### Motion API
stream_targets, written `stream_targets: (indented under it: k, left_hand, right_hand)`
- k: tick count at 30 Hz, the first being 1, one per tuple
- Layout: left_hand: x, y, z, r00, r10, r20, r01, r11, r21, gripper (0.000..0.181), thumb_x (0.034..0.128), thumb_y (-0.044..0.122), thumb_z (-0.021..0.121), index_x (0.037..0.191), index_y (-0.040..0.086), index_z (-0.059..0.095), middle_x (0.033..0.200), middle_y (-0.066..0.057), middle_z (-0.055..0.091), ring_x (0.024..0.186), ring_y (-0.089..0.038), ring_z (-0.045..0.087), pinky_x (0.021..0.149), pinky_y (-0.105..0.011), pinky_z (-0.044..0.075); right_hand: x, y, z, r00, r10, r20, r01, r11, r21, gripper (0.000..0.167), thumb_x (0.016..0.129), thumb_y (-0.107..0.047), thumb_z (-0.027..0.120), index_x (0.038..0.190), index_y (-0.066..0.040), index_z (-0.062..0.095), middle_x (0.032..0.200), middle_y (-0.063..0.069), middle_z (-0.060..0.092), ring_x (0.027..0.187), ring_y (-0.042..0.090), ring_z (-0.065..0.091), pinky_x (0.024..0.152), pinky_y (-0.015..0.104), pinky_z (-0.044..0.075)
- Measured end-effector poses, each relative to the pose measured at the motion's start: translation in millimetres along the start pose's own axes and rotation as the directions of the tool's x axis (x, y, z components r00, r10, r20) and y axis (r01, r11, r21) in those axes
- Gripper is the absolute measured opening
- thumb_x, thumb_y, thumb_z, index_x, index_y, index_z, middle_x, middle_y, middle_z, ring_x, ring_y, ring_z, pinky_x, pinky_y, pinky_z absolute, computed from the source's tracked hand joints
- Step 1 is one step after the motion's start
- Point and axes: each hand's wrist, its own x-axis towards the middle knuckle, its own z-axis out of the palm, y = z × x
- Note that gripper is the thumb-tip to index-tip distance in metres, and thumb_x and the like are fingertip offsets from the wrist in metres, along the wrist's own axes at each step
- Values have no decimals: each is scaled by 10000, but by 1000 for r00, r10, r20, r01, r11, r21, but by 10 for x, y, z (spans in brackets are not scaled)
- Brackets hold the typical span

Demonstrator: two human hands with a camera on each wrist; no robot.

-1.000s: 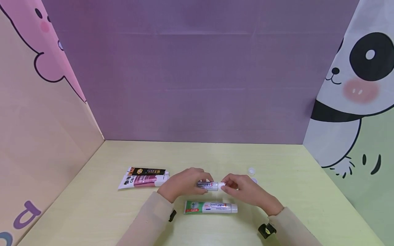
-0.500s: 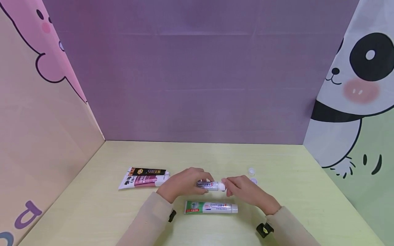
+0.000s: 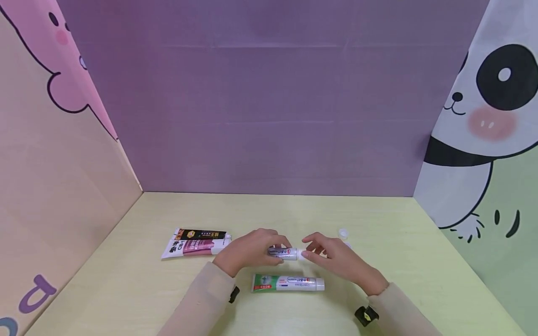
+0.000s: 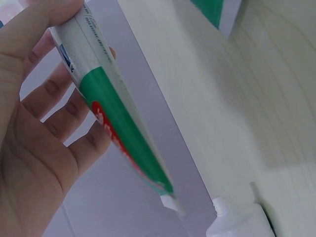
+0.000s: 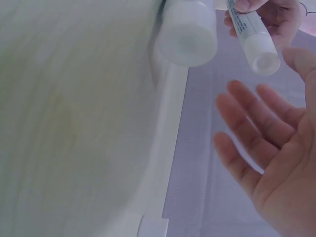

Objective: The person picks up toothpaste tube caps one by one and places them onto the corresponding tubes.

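Note:
My left hand (image 3: 251,251) grips a white and green toothpaste tube (image 3: 285,253) (image 4: 111,106) between thumb and fingers, raised off the table, its white cap (image 5: 262,54) pointing right. Beside that cap is my right hand (image 3: 341,262) (image 5: 281,153), fingers spread and loosely bent; in the right wrist view a gap shows between them and the cap. A second green and white tube (image 3: 290,283) lies capped on the table, nearer to me than the held one.
Left of my left hand lie a black tube (image 3: 199,234) and a white and purple tube (image 3: 197,247), side by side. Behind my right hand are two small whitish round pieces, one (image 3: 343,234) farther back, the other partly covered. Printed walls border the table (image 3: 370,214).
My right hand's fingers have come off the cap and spread apart, after turning about it half a second ago. My left hand keeps its grip on the tube, nearly still.

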Motion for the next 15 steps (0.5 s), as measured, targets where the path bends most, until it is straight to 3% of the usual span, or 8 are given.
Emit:
stream_targets:
  k: [4,8,15]
  left_hand:
    - [3,-18,12,1000,20,-11,-20,1000,2,285,879,176,777,1157,170,713,1019,74,663,849,-35,566,799,-229,503]
    - [8,-11,6,1000,17,-5,-18,1000,-6,281,879,176,779,1152,165,714,1023,71,666,846,-36,564,797,-225,504]
    - [10,9,-11,1000,8,7,-8,1000,0,287,885,188,776,1164,164,710,1036,68,666,859,-36,564,804,-226,502]
  right_hand:
    - [-11,8,17,998,-63,-29,64,997,32,356,927,-310,735,1187,-108,598,1108,-53,631,950,161,629,842,408,526]
    - [-14,5,34,991,-125,-41,127,991,51,341,879,-171,788,1132,-112,567,1113,-15,581,956,203,616,827,359,535]
    - [-8,2,59,989,-147,-29,149,987,55,340,858,-89,794,1093,-129,552,1058,-40,565,929,196,617,796,296,533]
